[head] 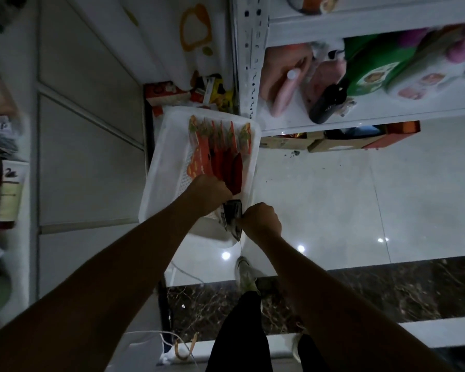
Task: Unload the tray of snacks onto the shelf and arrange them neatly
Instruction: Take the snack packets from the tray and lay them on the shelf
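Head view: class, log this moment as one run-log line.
stage: unloading | tray: red packets inside | left hand: at red packets, grip hidden | right hand: holds dark packets

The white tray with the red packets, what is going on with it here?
A person stands over the white tray, which holds a row of red snack packets. The right hand grips a few dark packets at the tray's near edge. The left hand is down at the near end of the red row; its fingers are hidden. The shelf beside the tray holds other goods.

White tray (167, 157) holds a row of red snack packets (218, 157).
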